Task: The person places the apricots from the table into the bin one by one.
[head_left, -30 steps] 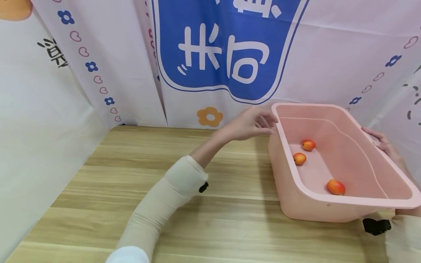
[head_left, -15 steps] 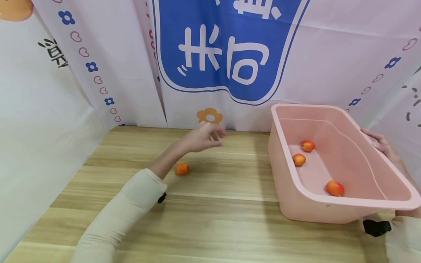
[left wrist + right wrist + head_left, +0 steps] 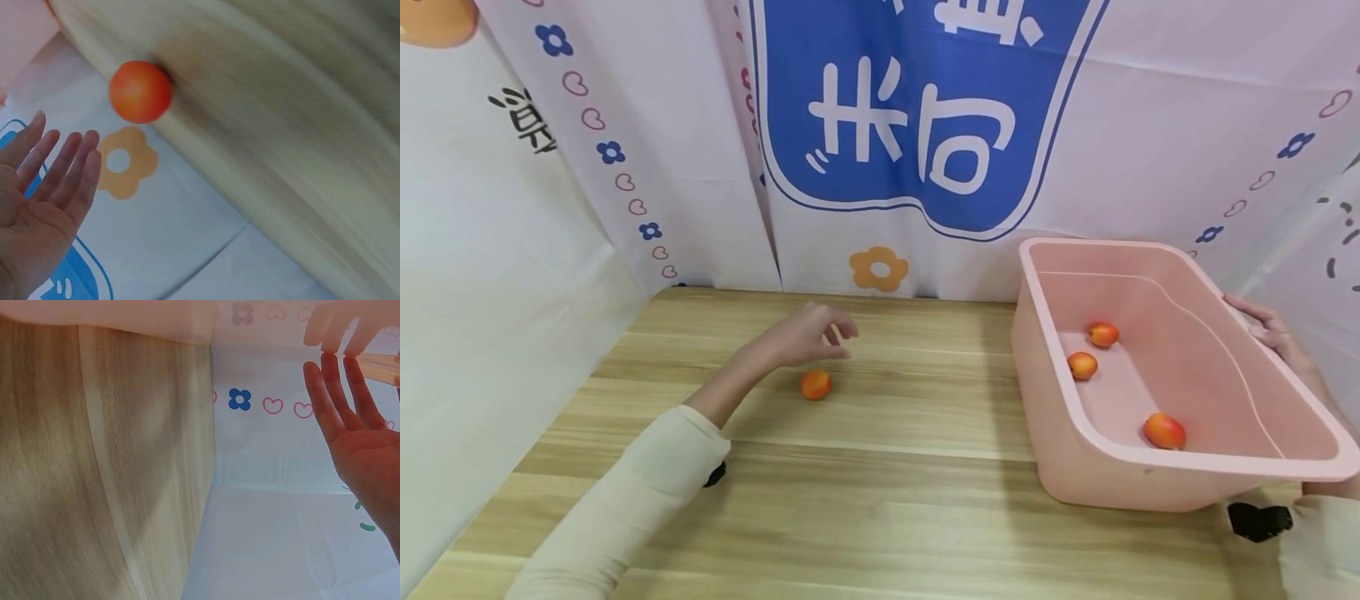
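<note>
My left hand [image 3: 805,336] hovers over the table, fingers loosely bent and holding nothing. Just below it in the head view sits a small round orange-red fruit [image 3: 816,385], also seen past the fingertips in the left wrist view as a smooth ball [image 3: 140,92]. At the right stands a deep pink plastic tub [image 3: 1056,367] with similar fruits [image 3: 1103,334] lying on its floor. My right hand [image 3: 1279,333] is at the tub's far right rim, partly hidden behind it. In the right wrist view its straight fingers [image 3: 357,394] touch the tub's outer side.
The wood-grain table [image 3: 887,533] ends at a printed white cloth backdrop [image 3: 715,217] behind. Another cloth wall [image 3: 482,333] borders it on the left. The tub's wall rises well above the tabletop on the right.
My left hand has moved left from the tub's near rim to above the fruit on the table, which the arm hid at first. The right hand and the tub stay put.
</note>
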### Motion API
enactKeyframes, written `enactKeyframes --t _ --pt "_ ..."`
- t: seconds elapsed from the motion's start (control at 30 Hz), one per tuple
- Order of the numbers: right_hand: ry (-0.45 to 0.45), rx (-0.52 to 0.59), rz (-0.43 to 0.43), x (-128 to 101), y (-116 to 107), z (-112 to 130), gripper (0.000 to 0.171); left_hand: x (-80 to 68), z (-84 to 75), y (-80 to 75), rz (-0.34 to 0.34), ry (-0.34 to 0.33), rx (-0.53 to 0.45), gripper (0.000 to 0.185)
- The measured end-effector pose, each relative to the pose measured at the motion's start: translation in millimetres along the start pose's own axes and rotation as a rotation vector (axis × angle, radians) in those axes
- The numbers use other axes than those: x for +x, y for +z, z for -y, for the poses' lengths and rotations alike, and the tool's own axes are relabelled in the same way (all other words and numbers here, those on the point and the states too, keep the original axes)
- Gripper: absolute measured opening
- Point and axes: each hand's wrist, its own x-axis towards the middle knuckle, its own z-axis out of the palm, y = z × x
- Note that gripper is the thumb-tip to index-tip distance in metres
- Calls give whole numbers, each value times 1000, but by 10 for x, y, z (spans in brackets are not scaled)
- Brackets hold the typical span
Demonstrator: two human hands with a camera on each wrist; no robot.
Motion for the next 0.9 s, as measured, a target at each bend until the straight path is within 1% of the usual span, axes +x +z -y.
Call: enactKeyframes --t 0.1,0.2,0.3,0.47,0.6,0.7,0.8,0.9 --pt "4 -4 -3 -3 -3 -1 54 -59 69 29 76 -52 -8 28" --pt "-14 -29 3 -19 -14 -13 55 -108 131 69 146 -101 -45 32" --pt "-18 -40 7 -19 -29 -18 55 -145 184 101 180 -106 -65 33" --pt "-23 -57 13 -10 -40 -17 57 -179 235 129 188 -116 -48 33" --pt "-12 -83 -5 -15 -26 -14 56 -188 269 143 188 -125 -20 31" --pt "2 -100 -22 -25 -8 -11 55 -188 296 155 186 -127 -21 31" --pt "1 -76 -18 -28 5 -7 54 -191 312 154 186 -120 -28 32" --pt "-4 -28 -8 -16 16 -4 54 -194 319 148 186 -110 -30 33"
